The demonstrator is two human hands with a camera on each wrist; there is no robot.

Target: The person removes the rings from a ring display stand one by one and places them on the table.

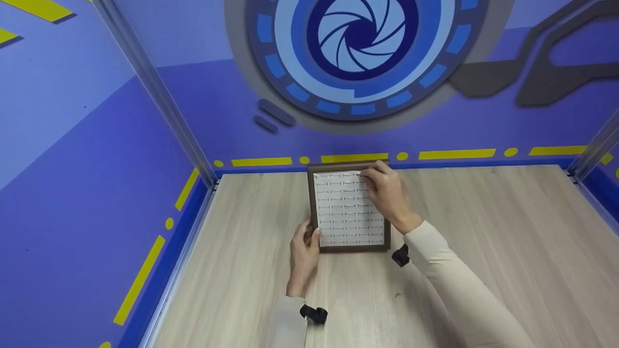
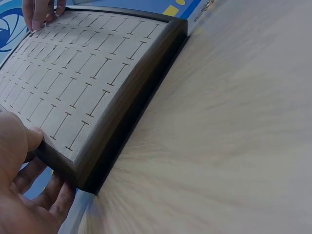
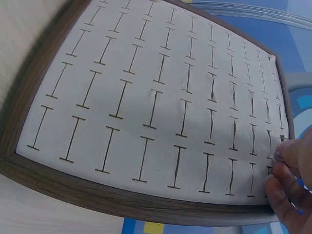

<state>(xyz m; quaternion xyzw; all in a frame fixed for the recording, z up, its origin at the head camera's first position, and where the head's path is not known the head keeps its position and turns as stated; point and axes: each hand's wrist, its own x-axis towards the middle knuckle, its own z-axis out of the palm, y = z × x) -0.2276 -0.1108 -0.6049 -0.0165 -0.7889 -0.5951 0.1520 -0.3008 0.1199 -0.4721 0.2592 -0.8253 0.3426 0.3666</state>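
A jewelry display tray (image 1: 350, 249) with a brown wood-look frame and a white slotted pad (image 3: 122, 97) is propped up, leaning back. The pad has rows of I-shaped slits. My left hand (image 1: 304, 256) grips the frame's lower left edge, thumb (image 2: 33, 139) on the front and fingers (image 2: 61, 202) behind. At the top row, toward the right, my right hand (image 1: 387, 191) has thumb and forefinger pinched together against a slit. Something tiny seems to be between those fingertips (image 3: 282, 153), mostly hidden by them. Several slits near the right hand gape slightly; the lower rows look flatter.
The tray stands on a pale wood-grain table (image 1: 261, 232), close to the blue back wall (image 1: 203, 111) with its round aperture graphic. A metal corner post (image 1: 154, 92) rises at the left. Black wrist straps (image 1: 314, 314) sit on both sleeves.
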